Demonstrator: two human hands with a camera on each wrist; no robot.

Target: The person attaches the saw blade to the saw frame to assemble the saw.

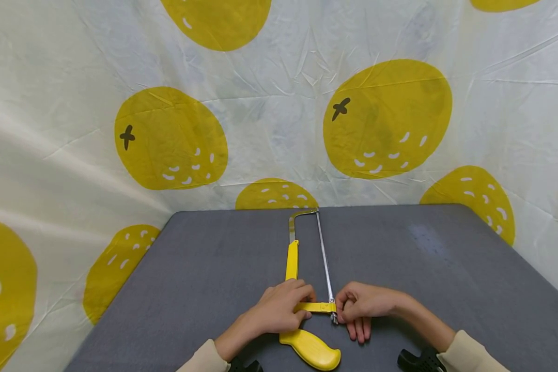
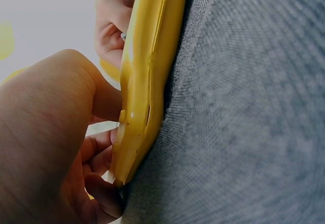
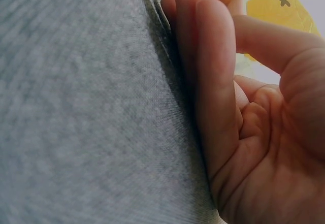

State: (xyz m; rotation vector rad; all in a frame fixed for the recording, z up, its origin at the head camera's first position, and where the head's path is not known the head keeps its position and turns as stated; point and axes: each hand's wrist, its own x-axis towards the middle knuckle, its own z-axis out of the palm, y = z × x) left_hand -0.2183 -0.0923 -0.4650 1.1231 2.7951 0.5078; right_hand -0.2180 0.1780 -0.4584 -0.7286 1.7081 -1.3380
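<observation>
A hacksaw [image 1: 315,349] with a yellow handle and frame lies flat on the grey table, its metal blade [image 1: 324,253] on the right side and its far end at the table's back edge. My left hand [image 1: 283,305] grips the yellow frame just above the handle, fingers curled over it. At the blade's near end, my right hand [image 1: 367,305] pinches beside the metal tightening screw [image 1: 334,318] with thumb and forefinger; its other fingers rest on the table. The left wrist view shows the yellow handle [image 2: 152,51] close up. The fingertips' exact contact is hidden in the right wrist view.
The grey table [image 1: 232,248] reaches back to a white cloth [image 1: 279,124] printed with large yellow fruits. The cloth also hangs along the left and right sides. Black straps [image 1: 420,360] sit at both wrists, below beige sleeves.
</observation>
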